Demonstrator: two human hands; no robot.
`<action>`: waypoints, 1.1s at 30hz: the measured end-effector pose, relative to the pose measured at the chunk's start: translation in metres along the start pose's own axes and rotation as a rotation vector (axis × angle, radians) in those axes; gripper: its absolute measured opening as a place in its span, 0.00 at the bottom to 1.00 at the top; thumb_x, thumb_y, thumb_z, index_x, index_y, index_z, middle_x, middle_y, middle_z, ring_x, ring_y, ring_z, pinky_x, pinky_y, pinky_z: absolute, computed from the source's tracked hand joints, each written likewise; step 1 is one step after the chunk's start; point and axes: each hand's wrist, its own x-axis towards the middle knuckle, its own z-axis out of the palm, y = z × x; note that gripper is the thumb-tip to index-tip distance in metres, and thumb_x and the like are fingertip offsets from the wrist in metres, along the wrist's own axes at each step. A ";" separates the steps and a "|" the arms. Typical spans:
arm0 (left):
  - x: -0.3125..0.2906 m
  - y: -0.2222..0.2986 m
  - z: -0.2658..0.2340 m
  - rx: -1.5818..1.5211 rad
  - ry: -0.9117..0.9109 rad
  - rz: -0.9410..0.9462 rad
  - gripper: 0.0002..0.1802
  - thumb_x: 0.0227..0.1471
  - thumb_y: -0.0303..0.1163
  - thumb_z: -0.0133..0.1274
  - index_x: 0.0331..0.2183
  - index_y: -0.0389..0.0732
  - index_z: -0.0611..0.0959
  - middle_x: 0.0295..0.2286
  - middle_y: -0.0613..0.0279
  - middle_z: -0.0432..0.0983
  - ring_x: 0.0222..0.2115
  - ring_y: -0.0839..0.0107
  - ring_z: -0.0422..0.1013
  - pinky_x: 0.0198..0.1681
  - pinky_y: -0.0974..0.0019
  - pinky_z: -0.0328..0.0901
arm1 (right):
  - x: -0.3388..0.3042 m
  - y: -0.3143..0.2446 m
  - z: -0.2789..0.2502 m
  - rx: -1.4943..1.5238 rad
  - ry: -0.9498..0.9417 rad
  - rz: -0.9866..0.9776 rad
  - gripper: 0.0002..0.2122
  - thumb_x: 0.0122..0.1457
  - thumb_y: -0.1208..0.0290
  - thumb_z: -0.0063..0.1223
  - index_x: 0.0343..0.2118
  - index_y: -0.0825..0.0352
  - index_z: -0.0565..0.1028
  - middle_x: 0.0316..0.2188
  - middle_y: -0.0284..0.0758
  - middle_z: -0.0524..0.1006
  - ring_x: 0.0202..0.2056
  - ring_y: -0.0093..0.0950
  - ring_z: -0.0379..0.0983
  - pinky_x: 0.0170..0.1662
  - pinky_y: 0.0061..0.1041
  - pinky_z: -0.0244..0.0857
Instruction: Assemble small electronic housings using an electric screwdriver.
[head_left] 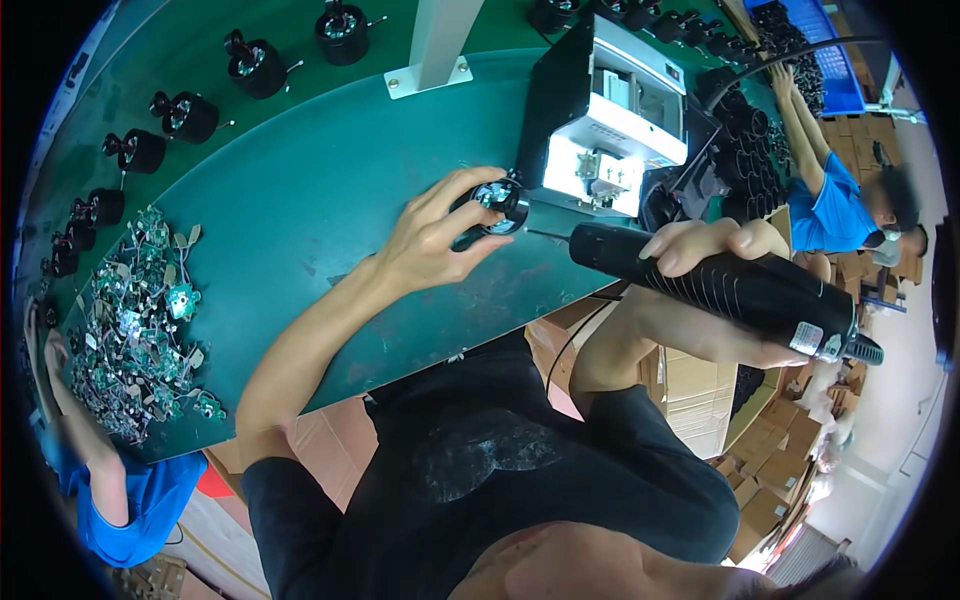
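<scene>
My left hand (437,237) grips a round black housing (515,205) just above the green tabletop, its fingers around the rim. Shiny metal and a green part show inside the housing. My right hand (715,250) is wrapped around a black electric screwdriver (730,295), which lies nearly level. The screwdriver's thin bit (546,235) points left, close beside the housing; whether it touches cannot be made out. Behind the housing stands a black-and-white machine (610,120) with a lit front opening and a small metal fixture (605,175) in it.
A heap of small circuit boards with wires (140,320) covers the table's left end. Several black housings (258,70) line the green strip at the back. A metal post (435,50) is bolted to the table. Co-workers in blue sit at left and right. Cardboard boxes (770,450) are stacked at right.
</scene>
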 end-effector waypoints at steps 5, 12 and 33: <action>0.000 -0.001 0.000 0.007 0.025 0.042 0.12 0.38 0.23 0.68 0.23 0.36 0.78 0.48 0.53 0.72 0.38 0.60 0.74 0.36 0.64 0.70 | -0.006 0.008 0.013 -0.063 0.039 -0.024 0.35 0.63 0.33 0.18 0.62 0.57 0.57 0.33 0.44 0.77 0.13 0.26 0.72 0.10 0.21 0.68; -0.002 0.000 0.001 -0.001 0.031 0.044 0.14 0.38 0.23 0.67 0.23 0.37 0.75 0.48 0.53 0.72 0.36 0.61 0.74 0.33 0.65 0.70 | -0.007 0.016 0.010 -0.111 0.053 0.013 0.36 0.62 0.32 0.17 0.63 0.56 0.55 0.33 0.43 0.77 0.13 0.25 0.72 0.11 0.21 0.68; -0.002 -0.004 0.000 0.037 -0.005 0.079 0.17 0.39 0.25 0.67 0.30 0.37 0.76 0.48 0.53 0.72 0.37 0.59 0.74 0.38 0.62 0.70 | 0.003 0.004 0.002 -0.097 -0.041 -0.054 0.35 0.62 0.32 0.24 0.62 0.55 0.53 0.30 0.42 0.76 0.14 0.26 0.73 0.12 0.21 0.70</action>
